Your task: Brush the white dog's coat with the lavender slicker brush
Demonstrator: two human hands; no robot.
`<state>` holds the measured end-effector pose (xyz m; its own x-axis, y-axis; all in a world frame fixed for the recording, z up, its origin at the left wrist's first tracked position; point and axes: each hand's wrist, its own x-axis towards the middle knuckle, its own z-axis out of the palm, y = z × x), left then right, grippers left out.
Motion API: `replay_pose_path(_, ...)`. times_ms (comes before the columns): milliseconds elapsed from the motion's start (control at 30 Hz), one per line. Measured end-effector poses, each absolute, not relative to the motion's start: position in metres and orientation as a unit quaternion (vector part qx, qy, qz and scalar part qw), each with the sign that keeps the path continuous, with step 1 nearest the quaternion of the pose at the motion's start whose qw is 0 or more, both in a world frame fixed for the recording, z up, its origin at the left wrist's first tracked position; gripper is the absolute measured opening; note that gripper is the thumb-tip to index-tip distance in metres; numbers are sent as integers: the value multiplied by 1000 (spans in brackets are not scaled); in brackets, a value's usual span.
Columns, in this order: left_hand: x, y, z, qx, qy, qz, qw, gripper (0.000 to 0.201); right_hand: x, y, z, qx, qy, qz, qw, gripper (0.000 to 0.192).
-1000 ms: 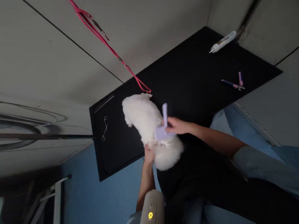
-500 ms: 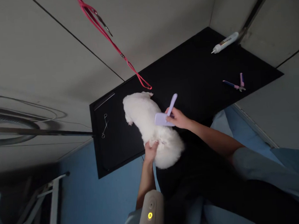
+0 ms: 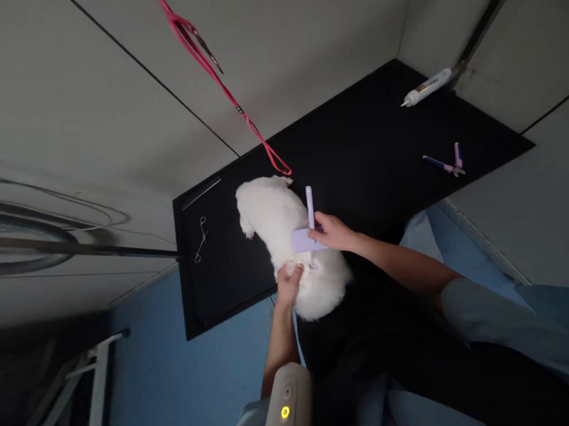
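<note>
Right hand presses brush on dog.

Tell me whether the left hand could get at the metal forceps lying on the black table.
Probably yes: the left hand rests on the white dog, and bare black table lies between it and the forceps. It would have to let go of the dog.

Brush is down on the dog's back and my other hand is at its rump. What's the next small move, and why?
Probably draw the lavender brush in a short stroke along the coat toward the rump. The right hand has its head flat on the white dog's back, and the left hand steadies the hindquarters. The red leash runs to the dog's neck end.
</note>
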<state>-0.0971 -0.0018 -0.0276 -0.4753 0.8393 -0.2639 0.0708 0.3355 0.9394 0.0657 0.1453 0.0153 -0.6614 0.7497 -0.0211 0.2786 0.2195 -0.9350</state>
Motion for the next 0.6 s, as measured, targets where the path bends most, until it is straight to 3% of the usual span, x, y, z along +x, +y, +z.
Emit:
replay_pose_path(133,-95,-1,-25,325,697,489,412,36,66,148,16,-283,-761,551,195,18)
replay_pose_path(267,-95,-2,-26,315,709,481,409,34,67,152,16,-376,-706,521,298,20)
replay_pose_path(433,-96,0,-24,314,700,488,417,31,67,152,8,-278,-740,577,206,17)
replay_pose_path(533,-97,-1,-25,300,717,472,417,26,68,153,2,-364,-690,545,308,18)
replay_pose_path(600,-99,-2,-26,295,718,466,425,26,70,154,-1,-326,-697,559,309,22)
